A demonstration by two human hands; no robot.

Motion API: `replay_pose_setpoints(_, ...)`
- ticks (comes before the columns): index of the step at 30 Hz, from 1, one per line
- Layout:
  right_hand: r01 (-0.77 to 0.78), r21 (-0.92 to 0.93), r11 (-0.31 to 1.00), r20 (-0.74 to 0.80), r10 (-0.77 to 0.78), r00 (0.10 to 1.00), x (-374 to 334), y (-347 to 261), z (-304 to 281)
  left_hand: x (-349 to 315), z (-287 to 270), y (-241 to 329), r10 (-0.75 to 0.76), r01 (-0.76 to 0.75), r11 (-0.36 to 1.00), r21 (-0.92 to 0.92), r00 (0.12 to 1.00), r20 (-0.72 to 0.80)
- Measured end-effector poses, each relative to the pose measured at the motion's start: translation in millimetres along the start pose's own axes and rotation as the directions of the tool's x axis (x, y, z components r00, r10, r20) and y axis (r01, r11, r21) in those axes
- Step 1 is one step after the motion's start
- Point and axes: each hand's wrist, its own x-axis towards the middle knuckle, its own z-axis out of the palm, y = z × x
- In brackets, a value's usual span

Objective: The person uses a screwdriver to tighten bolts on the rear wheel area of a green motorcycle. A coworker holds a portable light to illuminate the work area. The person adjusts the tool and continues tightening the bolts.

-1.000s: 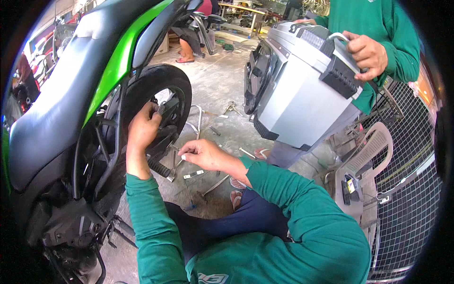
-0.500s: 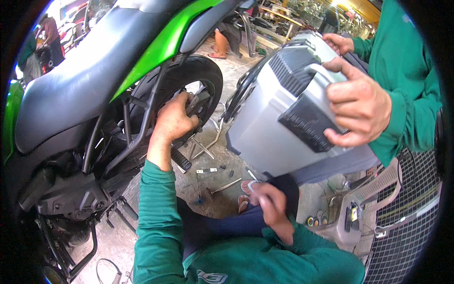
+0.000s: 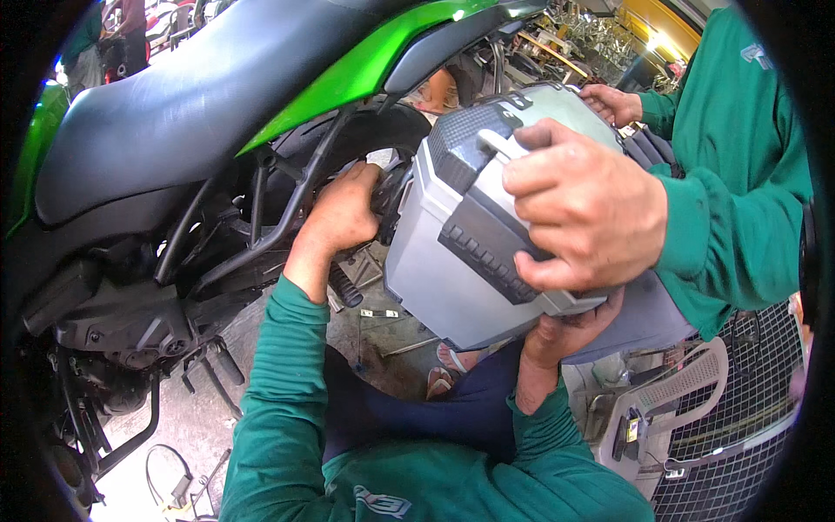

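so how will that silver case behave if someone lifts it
Probably stiff: the silver case has flat sides, crisp edges. Likely awkward to swing, being wide and boxy. Its smooth surface might slip, though the handle should help.

Motorcycle workshop; green-and-black motorcycle (image 3: 209,113); loose metal bar (image 3: 410,346) on grey floor (image 3: 196,424); piled metal parts (image 3: 600,48) behind.

Bright, w/ glare on seat (image 3: 187,109), lamp (image 3: 663,42) flare, dk fisheye rim.

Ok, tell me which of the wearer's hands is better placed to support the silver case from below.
Probably the right: the right hand appears to touch the silver case low on its near side, while the left hand is beyond the case, in by the motorcycle's rear wheel.
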Motion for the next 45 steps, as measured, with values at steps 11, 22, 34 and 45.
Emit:
replay_pose_setpoints(11, 0.043, 0.058, 0.997, 0.056, -0.046, 0.997, 44, 21, 11, -87, 43, 60, -0.338, 0.298, 0.94, -0.163, 0.869, -0.36)
replay_pose_setpoints(22, 0.053, 0.039, 0.998, 0.043, -0.055, 0.998, 56, 23, 21, -53, 87, 29, -0.685, 0.263, 0.424, -0.867, 0.719, -0.118)
replay_pose_setpoints(34, 0.074, 0.116, 0.99, -0.082, -0.064, 0.995, 66, 25, 20, -22, 116, 37, -0.637, 0.089, 0.011, -0.996, 0.768, 0.062)
replay_pose_setpoints(45, 0.126, 0.082, 0.989, -0.016, -0.126, 0.992, 66, 18, 37, -13, 122, 29, -0.571, -0.039, -0.306, -0.951, 0.807, 0.151)
